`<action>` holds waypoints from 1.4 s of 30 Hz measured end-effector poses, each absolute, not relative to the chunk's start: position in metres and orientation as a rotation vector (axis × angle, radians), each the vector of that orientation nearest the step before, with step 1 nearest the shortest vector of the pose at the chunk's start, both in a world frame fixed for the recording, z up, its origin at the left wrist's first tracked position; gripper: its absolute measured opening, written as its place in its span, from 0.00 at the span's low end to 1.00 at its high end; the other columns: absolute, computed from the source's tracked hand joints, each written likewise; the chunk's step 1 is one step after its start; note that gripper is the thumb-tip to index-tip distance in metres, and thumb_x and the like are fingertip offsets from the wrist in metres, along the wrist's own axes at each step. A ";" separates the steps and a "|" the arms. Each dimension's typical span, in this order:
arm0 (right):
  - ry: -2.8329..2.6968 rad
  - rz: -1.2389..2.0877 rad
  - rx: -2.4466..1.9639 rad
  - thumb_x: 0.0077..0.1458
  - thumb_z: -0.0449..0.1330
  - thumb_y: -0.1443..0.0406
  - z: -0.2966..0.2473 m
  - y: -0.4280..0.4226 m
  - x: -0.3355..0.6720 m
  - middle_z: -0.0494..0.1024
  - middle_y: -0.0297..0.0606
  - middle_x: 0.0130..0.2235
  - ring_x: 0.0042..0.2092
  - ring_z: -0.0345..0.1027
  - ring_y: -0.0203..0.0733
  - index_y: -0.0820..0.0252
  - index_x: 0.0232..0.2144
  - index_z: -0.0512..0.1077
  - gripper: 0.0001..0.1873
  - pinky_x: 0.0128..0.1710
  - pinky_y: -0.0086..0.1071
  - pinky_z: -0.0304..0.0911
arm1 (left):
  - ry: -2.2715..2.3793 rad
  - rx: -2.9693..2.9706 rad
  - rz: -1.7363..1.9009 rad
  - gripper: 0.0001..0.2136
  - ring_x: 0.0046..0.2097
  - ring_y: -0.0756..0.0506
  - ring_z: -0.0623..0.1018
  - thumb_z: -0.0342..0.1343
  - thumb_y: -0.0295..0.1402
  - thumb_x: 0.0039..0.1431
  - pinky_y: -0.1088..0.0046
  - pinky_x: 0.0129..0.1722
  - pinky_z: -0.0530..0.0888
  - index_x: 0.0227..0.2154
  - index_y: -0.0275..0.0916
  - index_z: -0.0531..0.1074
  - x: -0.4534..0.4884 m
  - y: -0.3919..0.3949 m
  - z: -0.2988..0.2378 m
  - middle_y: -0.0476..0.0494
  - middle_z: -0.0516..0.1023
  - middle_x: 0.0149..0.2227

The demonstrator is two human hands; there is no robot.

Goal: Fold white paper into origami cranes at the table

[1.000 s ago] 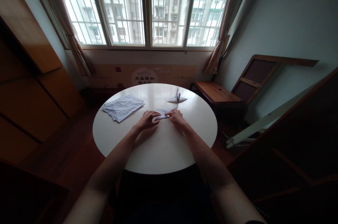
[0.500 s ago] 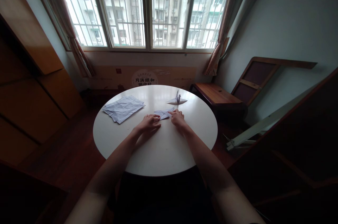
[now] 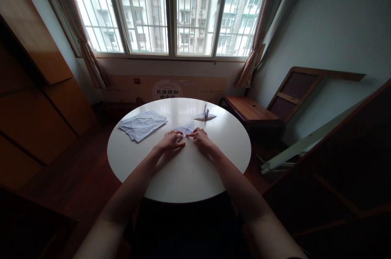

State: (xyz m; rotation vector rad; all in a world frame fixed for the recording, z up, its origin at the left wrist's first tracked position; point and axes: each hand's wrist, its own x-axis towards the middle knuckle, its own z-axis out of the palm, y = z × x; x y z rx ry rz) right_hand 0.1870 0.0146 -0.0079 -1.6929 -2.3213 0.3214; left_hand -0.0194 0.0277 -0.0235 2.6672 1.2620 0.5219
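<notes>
A folded piece of pale paper (image 3: 186, 128) lies on the round white table (image 3: 195, 177), partly covered by my fingers. My left hand (image 3: 171, 140) is closed on its left near edge, thumb and fingertips bent together. From the other side, my right hand (image 3: 200, 137) grips the near right edge, its index finger reaching toward the left fingertips and the other fingers curled. Just beyond stands a folded paper crane (image 3: 205, 114) with its wings spread. Exactly how the fingertips pinch the paper is too small to see.
Creased sheets of paper (image 3: 143, 125) are piled at the table's left. A wooden stool or low bench (image 3: 249, 108) stands behind the table on the right, beside a leaning wooden frame (image 3: 285, 98). A printed cardboard panel (image 3: 122, 88) lies under the window.
My right hand has shifted left toward my left hand. The folded paper has turned and moved slightly left, with its right tip now pointing farther away.
</notes>
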 end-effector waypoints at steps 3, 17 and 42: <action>-2.218 0.351 -1.815 0.58 0.48 0.72 -0.006 0.016 0.191 0.66 0.42 0.51 0.52 0.57 0.48 0.42 0.54 0.69 0.27 0.52 0.35 0.51 | 1.258 2.663 0.529 0.17 0.55 0.36 0.69 0.56 0.48 0.55 0.58 0.55 0.64 0.43 0.45 0.76 -0.019 0.027 -0.023 0.43 0.72 0.55; -2.208 0.266 -1.697 0.59 0.53 0.51 -0.009 0.018 0.191 0.65 0.41 0.50 0.52 0.55 0.48 0.43 0.49 0.74 0.19 0.53 0.37 0.51 | 1.208 2.648 0.512 0.17 0.56 0.36 0.68 0.57 0.48 0.55 0.55 0.57 0.61 0.44 0.47 0.76 -0.018 0.026 -0.023 0.45 0.72 0.54; -2.224 0.263 -1.877 0.59 0.50 0.48 -0.008 0.016 0.192 0.61 0.40 0.56 0.56 0.53 0.51 0.39 0.57 0.66 0.24 0.55 0.40 0.47 | 1.174 2.652 0.606 0.23 0.51 0.39 0.72 0.58 0.46 0.55 0.61 0.54 0.65 0.53 0.45 0.71 -0.016 0.022 -0.018 0.43 0.75 0.49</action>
